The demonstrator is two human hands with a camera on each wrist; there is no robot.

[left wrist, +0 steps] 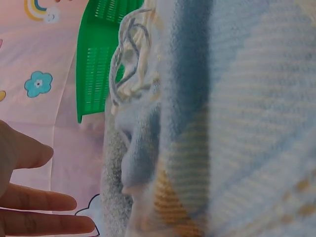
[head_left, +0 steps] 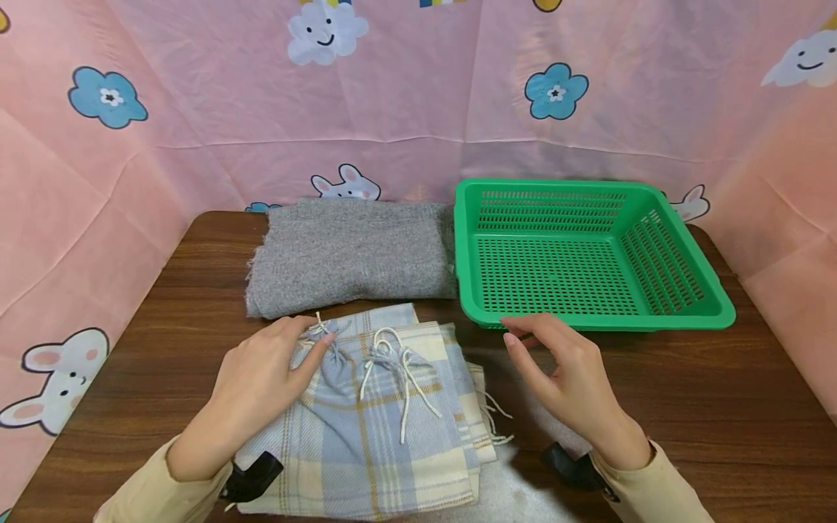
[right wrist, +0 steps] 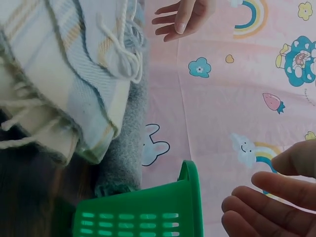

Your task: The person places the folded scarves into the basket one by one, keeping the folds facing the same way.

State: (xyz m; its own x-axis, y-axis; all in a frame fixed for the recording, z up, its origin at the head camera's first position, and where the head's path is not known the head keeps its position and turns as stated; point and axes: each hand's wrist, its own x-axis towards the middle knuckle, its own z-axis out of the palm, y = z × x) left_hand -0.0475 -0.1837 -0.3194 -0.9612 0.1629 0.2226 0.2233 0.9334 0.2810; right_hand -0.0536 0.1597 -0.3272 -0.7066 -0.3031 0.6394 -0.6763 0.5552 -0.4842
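A folded plaid scarf (head_left: pixel 386 465) in pale blue, cream and mustard lies at the front of the table, with cream strings tied in two gathered knots on top. My left hand (head_left: pixel 264 370) hovers over its left knot, overlapping it in the head view. In the left wrist view, the left hand's fingers (left wrist: pixel 44 222) are apart and extended, clear of the scarf (left wrist: pixel 261 113). To the scarf's right, in front of the green basket (head_left: pixel 591 322), is my right hand (head_left: pixel 575 374), with thumb and fingers loosely bent and nothing between them.
Behind the plaid scarf lies a folded grey woollen cloth (head_left: pixel 353 254) with a frayed left edge. It reaches the basket's left side. A pale grey patch (head_left: pixel 516 487) shows on the table (head_left: pixel 752 407) beside the scarf. Pink printed fabric (head_left: pixel 418 102) surrounds the back and sides.
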